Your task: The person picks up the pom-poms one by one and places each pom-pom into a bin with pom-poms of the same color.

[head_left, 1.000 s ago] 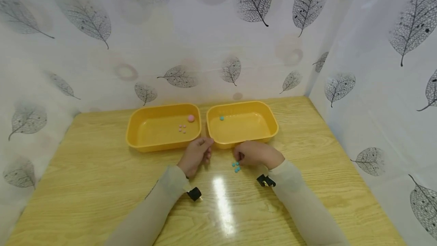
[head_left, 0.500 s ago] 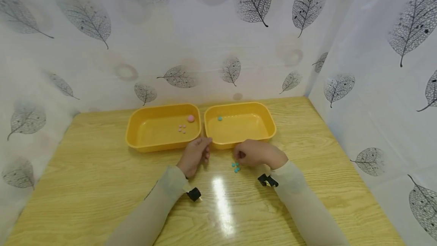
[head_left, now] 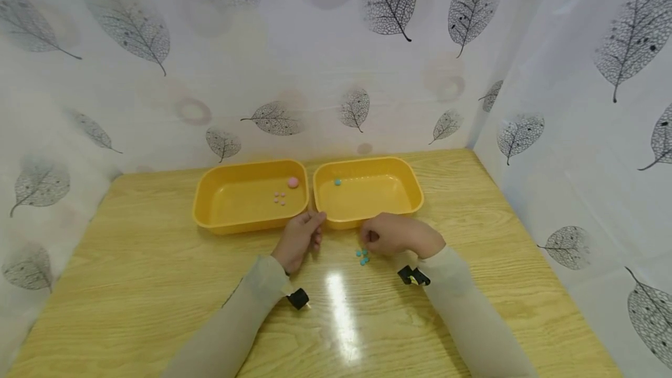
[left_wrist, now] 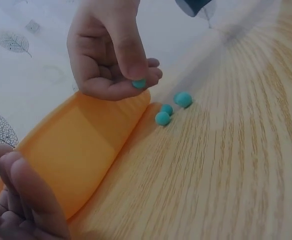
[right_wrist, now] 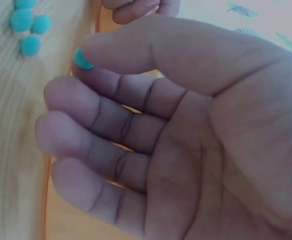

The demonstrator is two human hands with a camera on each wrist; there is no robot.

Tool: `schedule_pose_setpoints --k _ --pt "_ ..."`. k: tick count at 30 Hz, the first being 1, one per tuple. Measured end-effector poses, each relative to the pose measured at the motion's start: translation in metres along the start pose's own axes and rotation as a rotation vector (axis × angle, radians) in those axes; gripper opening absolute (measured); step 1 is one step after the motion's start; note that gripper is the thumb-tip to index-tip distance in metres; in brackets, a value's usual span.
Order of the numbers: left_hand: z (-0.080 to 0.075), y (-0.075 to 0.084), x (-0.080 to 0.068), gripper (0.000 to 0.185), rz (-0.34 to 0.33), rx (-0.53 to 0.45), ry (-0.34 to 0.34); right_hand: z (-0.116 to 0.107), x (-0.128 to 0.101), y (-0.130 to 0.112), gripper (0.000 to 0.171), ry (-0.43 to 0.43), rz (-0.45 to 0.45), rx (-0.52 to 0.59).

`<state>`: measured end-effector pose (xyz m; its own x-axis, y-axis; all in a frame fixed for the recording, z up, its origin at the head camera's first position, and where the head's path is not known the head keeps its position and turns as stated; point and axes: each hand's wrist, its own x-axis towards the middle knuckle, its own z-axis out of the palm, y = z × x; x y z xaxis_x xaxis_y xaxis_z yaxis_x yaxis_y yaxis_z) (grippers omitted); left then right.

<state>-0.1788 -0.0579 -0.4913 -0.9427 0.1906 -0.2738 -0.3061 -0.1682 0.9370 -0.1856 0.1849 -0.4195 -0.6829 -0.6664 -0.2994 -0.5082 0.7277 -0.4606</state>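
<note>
The right hand pinches 1 small teal ball between thumb and forefinger, its other fingers curled, just in front of the right yellow tray, whose near rim lies directly ahead of the fingertips. The left hand rests on the wooden counter with fingers loosely curled, touching the same tray's near left corner and holding nothing. 3 more round, fuzzy-looking teal balls lie loose on the glossy counter just beside the right hand, while the smooth plastic left tray holds pink pieces.
</note>
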Motion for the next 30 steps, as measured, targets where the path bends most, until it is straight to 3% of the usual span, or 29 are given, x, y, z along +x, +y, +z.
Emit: schedule_pose_setpoints --k 4,8,14,17,24,30 --pt "-0.001 -0.001 0.001 0.025 -0.013 -0.016 0.005 -0.003 0.0 0.003 0.013 0.035 -0.073 0.042" --pt "-0.002 0.0 0.002 0.024 -0.029 -0.027 0.014 -0.008 0.002 0.004 0.007 0.135 -0.153 0.104" --pt "-0.003 0.0 0.002 0.027 -0.037 -0.014 0.007 -0.022 0.005 0.009 0.004 0.354 -0.164 0.118" --pt "-0.003 0.0 0.002 0.028 -0.041 -0.01 -0.001 -0.034 0.008 0.015 0.004 0.418 -0.143 0.101" --pt "-0.004 0.0 0.003 0.025 -0.047 -0.009 -0.002 -0.073 0.026 0.023 0.007 0.413 -0.101 0.055" --pt "-0.005 -0.003 0.005 0.025 -0.047 -0.006 0.0 -0.102 0.054 0.035 0.006 0.317 -0.101 -0.037"
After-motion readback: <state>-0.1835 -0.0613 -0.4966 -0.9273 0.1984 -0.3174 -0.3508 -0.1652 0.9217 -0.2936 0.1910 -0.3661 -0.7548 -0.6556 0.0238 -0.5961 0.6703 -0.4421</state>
